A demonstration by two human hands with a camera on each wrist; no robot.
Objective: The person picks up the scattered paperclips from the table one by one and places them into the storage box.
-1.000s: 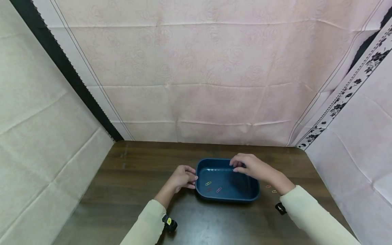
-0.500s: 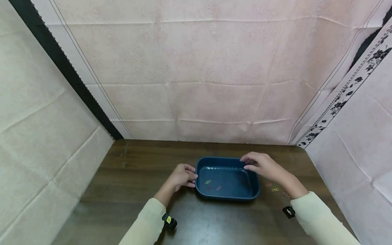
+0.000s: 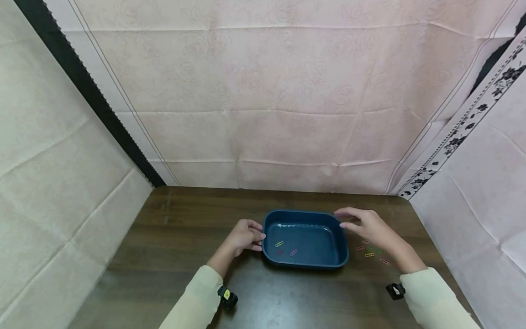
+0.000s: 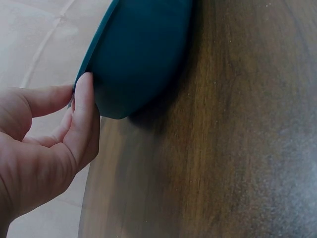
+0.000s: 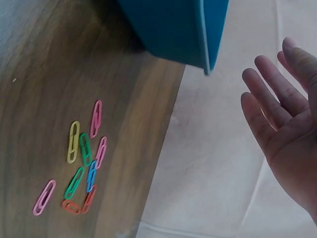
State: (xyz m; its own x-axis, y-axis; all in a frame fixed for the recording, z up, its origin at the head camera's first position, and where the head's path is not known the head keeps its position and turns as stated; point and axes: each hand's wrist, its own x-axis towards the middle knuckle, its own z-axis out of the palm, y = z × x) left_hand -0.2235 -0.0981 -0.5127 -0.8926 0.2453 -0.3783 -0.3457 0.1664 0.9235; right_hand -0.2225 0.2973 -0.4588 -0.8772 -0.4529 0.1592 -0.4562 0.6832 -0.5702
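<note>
A dark blue rectangular plastic tray (image 3: 310, 244) sits on the table. Inside it lie a yellow paper clip (image 3: 279, 244), a pink paper clip (image 3: 293, 252) and a dull red paper clip (image 3: 280, 252). My left hand (image 3: 246, 237) pinches the tray's left rim between thumb and fingers, as the left wrist view confirms. Just off the right rim hovers my right hand (image 3: 370, 226), fingers loosely spread with nothing between them. Below it, several coloured paper clips lie loose on the table, among them a yellow clip (image 5: 73, 142), a blue clip (image 5: 91, 176) and a pink clip (image 5: 44, 197).
The brown wooden table (image 3: 197, 219) extends around the tray. Pale cloth (image 3: 263, 91) hangs behind it and along both sides. A small black camera (image 3: 228, 299) is worn on the left wrist, another black camera (image 3: 396, 291) on the right.
My right hand has moved right, from over the tray's inside to beyond its right rim, uncovering more of the loose clips. The left hand stays at the left rim.
</note>
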